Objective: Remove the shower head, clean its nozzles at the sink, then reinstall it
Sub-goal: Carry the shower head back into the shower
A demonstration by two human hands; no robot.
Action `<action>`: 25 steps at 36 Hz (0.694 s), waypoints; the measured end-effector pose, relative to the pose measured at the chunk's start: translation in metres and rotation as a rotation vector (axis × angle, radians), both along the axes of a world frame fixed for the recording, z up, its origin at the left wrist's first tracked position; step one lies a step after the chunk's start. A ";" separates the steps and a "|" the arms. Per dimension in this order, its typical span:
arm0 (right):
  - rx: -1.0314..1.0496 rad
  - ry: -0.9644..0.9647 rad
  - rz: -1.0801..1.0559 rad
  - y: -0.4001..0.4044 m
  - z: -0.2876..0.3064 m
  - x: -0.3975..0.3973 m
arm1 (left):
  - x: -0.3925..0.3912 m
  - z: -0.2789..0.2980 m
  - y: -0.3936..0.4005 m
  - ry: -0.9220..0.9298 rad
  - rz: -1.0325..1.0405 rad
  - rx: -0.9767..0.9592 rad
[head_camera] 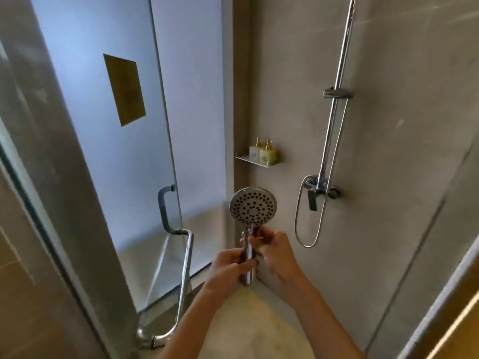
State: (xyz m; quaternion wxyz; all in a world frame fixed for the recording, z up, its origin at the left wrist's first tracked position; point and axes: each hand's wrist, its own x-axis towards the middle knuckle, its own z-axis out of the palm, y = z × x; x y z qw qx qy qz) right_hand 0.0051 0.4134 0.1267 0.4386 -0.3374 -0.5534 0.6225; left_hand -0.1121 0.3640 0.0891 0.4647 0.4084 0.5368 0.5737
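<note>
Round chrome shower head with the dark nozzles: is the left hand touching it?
Touching. The head view shows the left hand with its fingers wrapped around the lower handle of the round chrome shower head, while the right hand pinches the handle higher up.

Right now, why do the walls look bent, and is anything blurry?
Head view: the wide lens bows the glass door and rail; edges smear, while the shower head between the left hand and right hand stays fairly sharp; glare streaks the right-hand wall.

Two small soap bottles stand side by side on a little wall shelf, near a glass door.
</note>
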 end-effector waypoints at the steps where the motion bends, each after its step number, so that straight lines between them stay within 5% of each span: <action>1: 0.002 0.002 -0.023 0.005 0.004 -0.002 | -0.003 0.000 0.009 -0.006 -0.024 0.003; 25: 0.318 -0.175 -0.154 0.260 0.032 0.009 | -0.010 0.034 0.272 0.082 -0.204 0.093</action>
